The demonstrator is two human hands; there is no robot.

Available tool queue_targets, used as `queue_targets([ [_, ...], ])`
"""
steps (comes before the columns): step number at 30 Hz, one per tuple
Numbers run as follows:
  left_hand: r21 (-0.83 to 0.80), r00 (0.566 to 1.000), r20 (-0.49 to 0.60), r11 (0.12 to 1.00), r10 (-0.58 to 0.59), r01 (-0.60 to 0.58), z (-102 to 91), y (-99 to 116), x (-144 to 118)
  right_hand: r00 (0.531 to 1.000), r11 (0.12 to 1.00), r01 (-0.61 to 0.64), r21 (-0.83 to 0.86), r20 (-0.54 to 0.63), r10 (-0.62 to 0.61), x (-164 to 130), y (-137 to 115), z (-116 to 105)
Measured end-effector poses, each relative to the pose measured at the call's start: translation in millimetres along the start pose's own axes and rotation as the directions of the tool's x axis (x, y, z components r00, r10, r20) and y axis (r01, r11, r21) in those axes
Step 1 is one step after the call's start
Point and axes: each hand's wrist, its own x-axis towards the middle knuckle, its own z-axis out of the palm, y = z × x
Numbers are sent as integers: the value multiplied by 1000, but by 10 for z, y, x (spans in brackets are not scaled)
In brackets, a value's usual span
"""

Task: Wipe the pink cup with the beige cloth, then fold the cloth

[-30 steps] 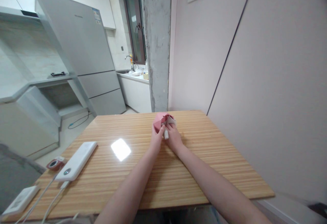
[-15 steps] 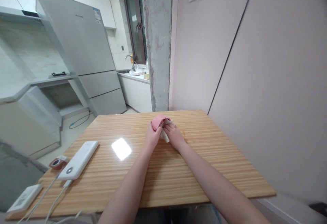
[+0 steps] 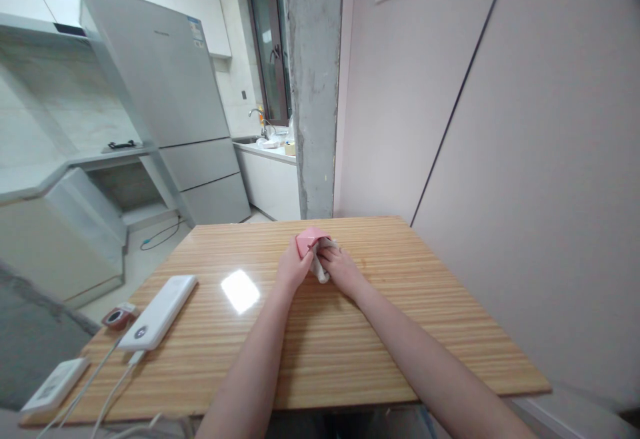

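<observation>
A small pink object (image 3: 307,243), folded and soft-looking, sits toward the far middle of the wooden worktop (image 3: 320,345), at about 12 o'clock from the person. A pale, whitish piece (image 3: 320,269) hangs out of it on the near side, between the two hands; whether it is cloth or paper cannot be told.

The left hand (image 3: 293,269) meets the pink object from 7 o'clock, its fingers curled shut around the object's left side. The right hand (image 3: 339,267) comes in from 5 o'clock, its fingers closed on the pale piece and touching the pink object's near edge. The two hands touch each other at the thumbs, both low over the worktop.

Well apart from the hands, at 9 o'clock, a white power bank (image 3: 160,311) lies flat near the left edge, with white cables (image 3: 107,379) running from its near end toward 7 o'clock. Just beside it at 9 o'clock is a small red-brown round item (image 3: 117,317). At the near left corner lies a flat white device (image 3: 54,385).

Beyond the worktop, at 12 o'clock, stands a grey concrete pillar (image 3: 314,85); at 10 o'clock, a tall grey refrigerator (image 3: 170,99).
</observation>
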Motion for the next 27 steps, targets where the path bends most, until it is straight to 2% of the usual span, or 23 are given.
queue_targets([
  [2, -39, 1000, 10, 999, 5, -4, 13, 56, -23, 997, 996, -81, -43, -7, 81, -6, -40, -21],
  [4, -210, 999, -37, 977, -30, 21, 141, 102, -58, 987, 986, -158, -44, -34, 156, -11, -89, -44],
  [7, -471, 992, -72, 880, -106, 60, 411, 130, -105, 962, 966, -258, 7, -95, 258, -24, -131, -53],
  [9, -536, 985, -48, 836, -164, 113, 519, 107, -108, 956, 962, -272, 32, -110, 273, -32, -129, -37],
  [12, -473, 976, -45, 866, -211, 166, 451, 16, -57, 979, 982, -187, 24, -81, 188, -25, -84, 0],
  [16, -165, 996, 32, 982, -84, 88, 134, -94, 41, 999, 1000, -29, -10, -26, 29, 8, 2, 41],
  [18, -111, 998, 62, 993, -28, 34, 65, -103, 60, 1000, 999, -11, -40, -16, 11, 17, 20, 46],
  [21, -279, 1000, -10, 960, -13, 10, 191, -59, 25, 996, 994, -83, -68, -44, 80, 10, 1, 33],
  [24, -523, 983, -65, 845, -171, 112, 428, 9, -48, 986, 987, -151, -47, -77, 148, -5, -37, 17],
  [26, -572, 963, -44, 797, -265, 194, 511, 35, -75, 986, 989, -145, -17, -82, 144, -5, -53, 6],
  [27, -558, 957, -43, 801, -287, 216, 514, 39, -76, 989, 992, -123, -1, -81, 122, 2, -56, -1],
])
